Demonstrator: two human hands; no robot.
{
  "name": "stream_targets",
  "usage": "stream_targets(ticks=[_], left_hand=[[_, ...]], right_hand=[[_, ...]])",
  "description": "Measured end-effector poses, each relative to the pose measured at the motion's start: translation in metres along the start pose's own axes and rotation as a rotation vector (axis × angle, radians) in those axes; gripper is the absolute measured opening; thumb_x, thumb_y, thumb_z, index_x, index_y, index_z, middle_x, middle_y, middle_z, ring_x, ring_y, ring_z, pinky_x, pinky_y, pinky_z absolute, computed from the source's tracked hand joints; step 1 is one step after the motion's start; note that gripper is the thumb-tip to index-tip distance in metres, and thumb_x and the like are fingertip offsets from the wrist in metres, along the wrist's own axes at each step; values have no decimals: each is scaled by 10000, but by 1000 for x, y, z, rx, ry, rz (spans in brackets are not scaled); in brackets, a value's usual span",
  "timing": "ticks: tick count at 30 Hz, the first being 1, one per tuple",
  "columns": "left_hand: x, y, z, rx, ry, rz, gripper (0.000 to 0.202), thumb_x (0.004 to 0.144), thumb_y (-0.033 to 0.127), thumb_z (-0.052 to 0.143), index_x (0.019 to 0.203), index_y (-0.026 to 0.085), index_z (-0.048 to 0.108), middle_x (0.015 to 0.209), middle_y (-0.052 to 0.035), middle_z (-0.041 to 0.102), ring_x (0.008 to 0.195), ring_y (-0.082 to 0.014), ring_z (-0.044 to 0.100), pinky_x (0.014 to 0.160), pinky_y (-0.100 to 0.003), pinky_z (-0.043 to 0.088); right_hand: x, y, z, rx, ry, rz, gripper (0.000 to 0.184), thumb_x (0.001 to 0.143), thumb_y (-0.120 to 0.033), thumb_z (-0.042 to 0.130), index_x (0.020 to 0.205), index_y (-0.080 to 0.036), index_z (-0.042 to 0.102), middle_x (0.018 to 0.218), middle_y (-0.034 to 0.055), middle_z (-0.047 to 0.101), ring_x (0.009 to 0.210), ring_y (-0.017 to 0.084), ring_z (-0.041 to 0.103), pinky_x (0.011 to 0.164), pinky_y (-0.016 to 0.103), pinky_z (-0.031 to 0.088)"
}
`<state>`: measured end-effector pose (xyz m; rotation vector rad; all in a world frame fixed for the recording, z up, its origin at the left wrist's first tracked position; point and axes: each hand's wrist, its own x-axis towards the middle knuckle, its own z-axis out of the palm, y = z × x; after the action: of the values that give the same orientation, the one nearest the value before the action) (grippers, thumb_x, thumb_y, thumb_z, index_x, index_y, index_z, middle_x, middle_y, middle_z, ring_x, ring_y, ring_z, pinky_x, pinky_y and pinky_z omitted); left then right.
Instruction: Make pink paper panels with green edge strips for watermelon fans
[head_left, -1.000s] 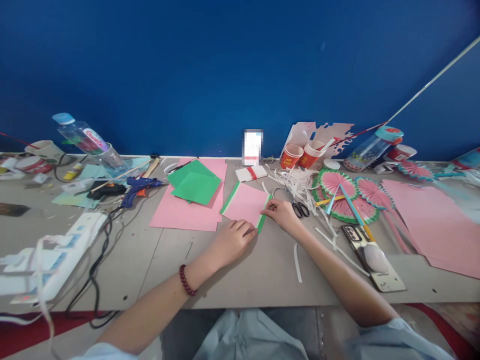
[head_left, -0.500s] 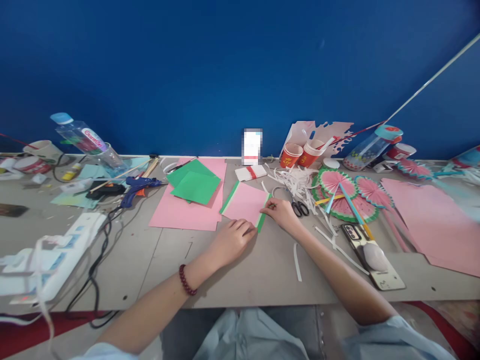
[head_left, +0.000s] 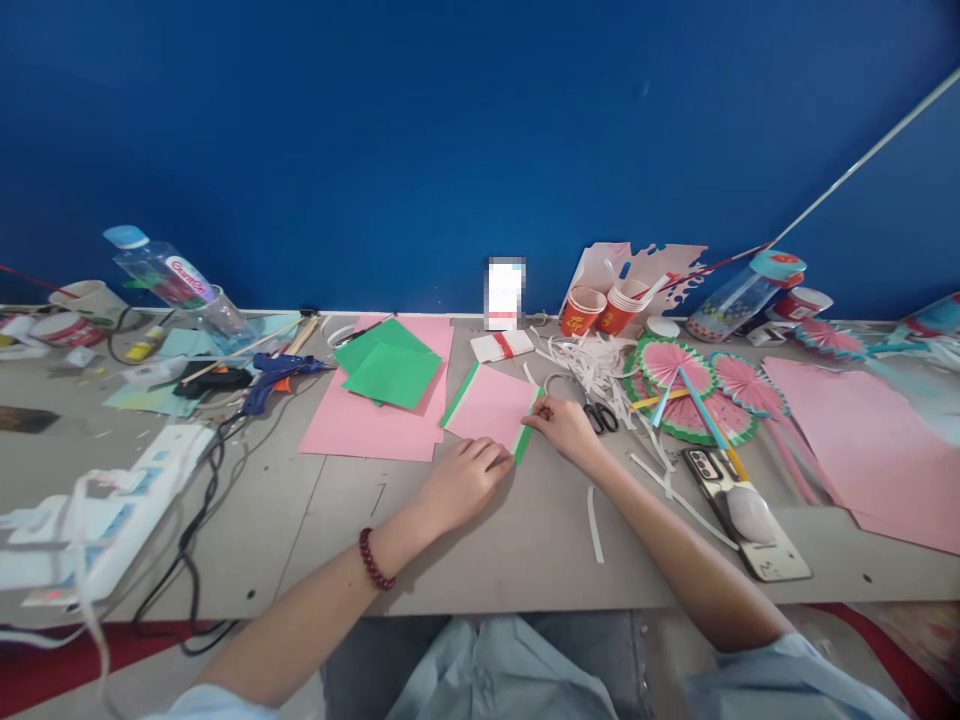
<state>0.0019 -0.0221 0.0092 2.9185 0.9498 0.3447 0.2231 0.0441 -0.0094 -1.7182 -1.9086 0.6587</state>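
A sheet of pink paper with green strips along its left and right sides lies on the table in front of me. My left hand is on its near edge, with fingers bent and close together, pressing the paper at the near right corner. At the right side, my right hand pinches the green strip between thumb and fingers. Black-handled scissors lie just beyond my right hand, partly hidden. Left of the sheet, several green paper pieces rest on larger pink sheets.
Left are a blue glue gun, a white power strip and a tilted bottle. Right are white paper strips, watermelon-patterned paper fans, a phone and pink sheets. Red paper cups stand at the back.
Almost nothing differs. Both hands keep their places on the pink paper, and the camera view has shifted very slightly.
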Motion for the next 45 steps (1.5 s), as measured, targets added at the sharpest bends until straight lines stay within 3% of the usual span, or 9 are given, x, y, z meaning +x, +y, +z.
stream_targets(ticks=[18, 24, 27, 34, 45], left_hand=[[0, 1, 0, -24, 3, -9, 357, 831, 34, 462, 1159, 152, 538, 1112, -92, 582, 1077, -232, 514, 889, -377, 451], [-1, 0, 4, -83, 66, -16, 388, 805, 17, 446, 1159, 156, 525, 1145, -114, 563, 1192, -242, 481, 980, -410, 442], [-2, -1, 7, -109, 64, -28, 399, 803, 15, 442, 1170, 155, 517, 1184, -125, 550, 1269, -248, 437, 1025, -417, 426], [-3, -3, 11, -139, 57, -28, 396, 807, 15, 455, 1167, 172, 511, 1160, -112, 568, 1291, -241, 432, 1030, -415, 430], [-2, -2, 7, -133, 48, -25, 394, 816, 15, 432, 1166, 173, 519, 1153, -115, 574, 1280, -240, 447, 1024, -423, 438]], right_hand=[[0, -2, -1, -6, -9, 7, 178, 760, -353, 649, 698, -191, 607, 554, -19, 563, 534, 144, 518, 550, 250, 347], [-8, -1, 0, 6, 87, -204, 177, 814, -343, 609, 735, -185, 598, 851, 53, 608, 644, 145, 548, 636, 263, 411], [-15, -5, -2, -36, 46, -271, 138, 853, -321, 565, 793, -202, 600, 873, 54, 627, 687, 157, 560, 645, 258, 406], [-17, -9, -5, -39, 8, -100, 167, 856, -382, 551, 833, -225, 605, 674, 5, 648, 601, 166, 574, 597, 248, 379], [-9, 1, -1, 112, 5, -86, 219, 793, -419, 614, 784, -200, 616, 583, -18, 602, 530, 142, 532, 558, 238, 374]])
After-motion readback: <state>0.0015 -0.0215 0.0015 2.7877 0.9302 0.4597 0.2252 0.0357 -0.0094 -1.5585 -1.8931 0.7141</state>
